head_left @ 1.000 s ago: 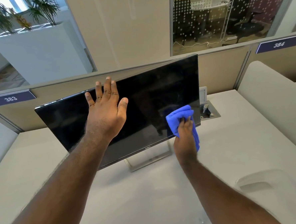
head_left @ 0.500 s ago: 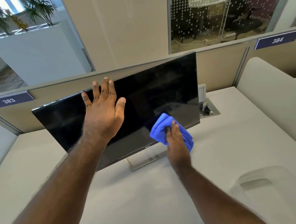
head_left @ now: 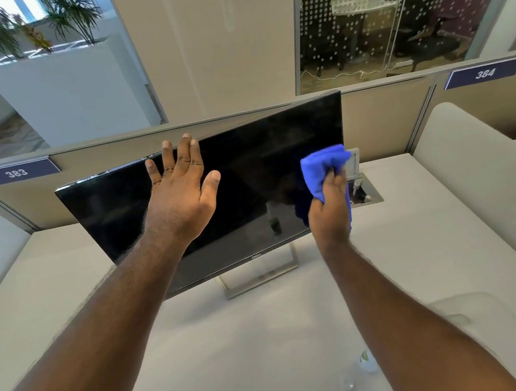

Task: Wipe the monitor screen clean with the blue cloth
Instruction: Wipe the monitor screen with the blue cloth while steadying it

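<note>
A black monitor (head_left: 258, 177) with a dark screen stands on a silver stand (head_left: 260, 278) at the back of the desk, tilted so its right side is higher. My left hand (head_left: 181, 197) is spread flat over the upper middle of the screen, fingertips at the top edge. My right hand (head_left: 330, 206) grips a bunched blue cloth (head_left: 323, 167) against the screen's right edge, at about mid height.
The beige desk (head_left: 260, 346) runs to low partition panels (head_left: 381, 112) labelled 383 and 384. A cable box (head_left: 365, 191) is recessed in the desk behind the monitor's right side. A small bottle (head_left: 365, 361) shows blurred near my right forearm. A padded divider (head_left: 472, 164) rises at right.
My right hand swept the cloth left and down along the screen's lower edge, then back right and up to the right edge. My left hand stayed flat on the screen.
</note>
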Available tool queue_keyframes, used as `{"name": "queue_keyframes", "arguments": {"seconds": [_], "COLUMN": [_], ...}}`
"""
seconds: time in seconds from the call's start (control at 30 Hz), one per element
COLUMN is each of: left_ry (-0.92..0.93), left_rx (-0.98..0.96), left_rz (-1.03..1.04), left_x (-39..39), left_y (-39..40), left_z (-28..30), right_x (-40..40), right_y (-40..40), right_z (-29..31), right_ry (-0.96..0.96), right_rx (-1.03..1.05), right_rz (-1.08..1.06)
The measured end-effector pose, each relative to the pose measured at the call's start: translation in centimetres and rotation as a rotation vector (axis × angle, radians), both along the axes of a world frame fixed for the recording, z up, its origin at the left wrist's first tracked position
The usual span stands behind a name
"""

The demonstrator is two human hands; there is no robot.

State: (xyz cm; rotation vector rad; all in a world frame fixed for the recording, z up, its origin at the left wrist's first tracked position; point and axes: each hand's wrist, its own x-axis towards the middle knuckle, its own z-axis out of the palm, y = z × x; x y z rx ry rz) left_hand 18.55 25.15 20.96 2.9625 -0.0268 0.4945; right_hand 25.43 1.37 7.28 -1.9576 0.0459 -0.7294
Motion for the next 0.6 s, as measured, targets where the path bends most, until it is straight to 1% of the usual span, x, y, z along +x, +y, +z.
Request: {"name": "queue_keyframes", "arguments": {"seconds": [0.07,0.13,0.2,0.27,0.37,0.47,0.53,0.6], "left_ry": [0.003,0.009,0.008,0.002,-0.002,0.000,-0.005,-0.002], "left_rx": [-0.005,-0.009,-0.010,-0.006,0.004,0.005,-0.008,-0.006], "left_rz": [-0.001,0.002,0.005,0.004,-0.006,-0.008,-0.012,-0.015], "left_x": [0.0,0.1,0.2,0.2,0.0,0.0,0.0,0.0], "left_y": [0.0,0.0,0.0,0.0,0.1,0.2,0.2,0.1], "left_z": [0.0,0.1,0.2,0.2,0.2,0.2,0.2,0.2], "right_x": [0.0,-0.8,-2.2,-3.8,-5.0,-4.1,-2.7,-1.2], "right_y": [1.6,3.4,4.8,5.4,4.5,3.4,2.9,2.5], "right_z": [1.7,1.8,0.1,-2.5,-4.8,-4.2,-2.8,-0.7], "right_ry": [-0.056,-0.088,-0.071,-0.045,0.012,0.055,0.062,0.057], "right_rx": [-0.108,-0.261,-0.429,-0.506,-0.482,-0.393,-0.239,-0.025], "right_rz": [0.007,0.073,0.136,0.185,0.222,0.178,0.121,0.048]}}
